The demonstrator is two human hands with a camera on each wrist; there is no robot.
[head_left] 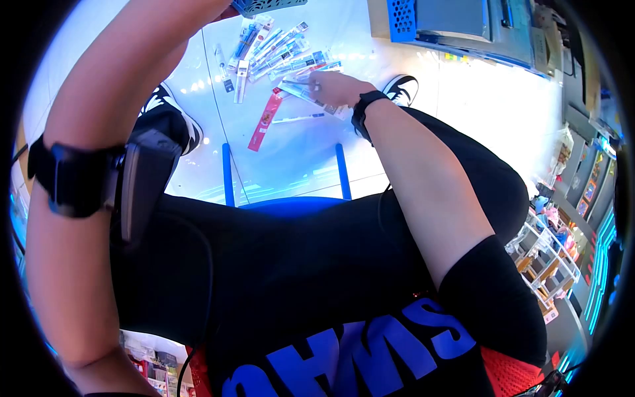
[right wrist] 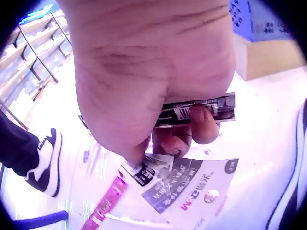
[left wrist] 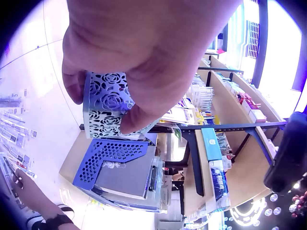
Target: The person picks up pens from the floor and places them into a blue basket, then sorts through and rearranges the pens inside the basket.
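Observation:
My left hand [left wrist: 139,52] grips a pale basket [left wrist: 103,103] with rose-shaped cut-outs, thumb on one side and fingers on the other. In the head view only a bit of that basket [head_left: 271,5] shows at the top edge. Low over the floor, my right hand [head_left: 337,88] holds slim plastic packets. Its fingers curl round a dark packet [right wrist: 223,108] with a barcode label, while the fingertips pinch a clear packet [right wrist: 144,173]. A printed card [right wrist: 194,187] lies just under the fingertips. Several slim pen-like packets [head_left: 281,56] are spread in a loose pile beside this hand.
A red strip [head_left: 264,122] and a thin packet [head_left: 297,118] lie on the floor nearer my body. A blue perforated tray [left wrist: 112,155] sits on a wooden unit at the right. Blue stool legs [head_left: 229,175] and my shoes [head_left: 401,89] flank the pile.

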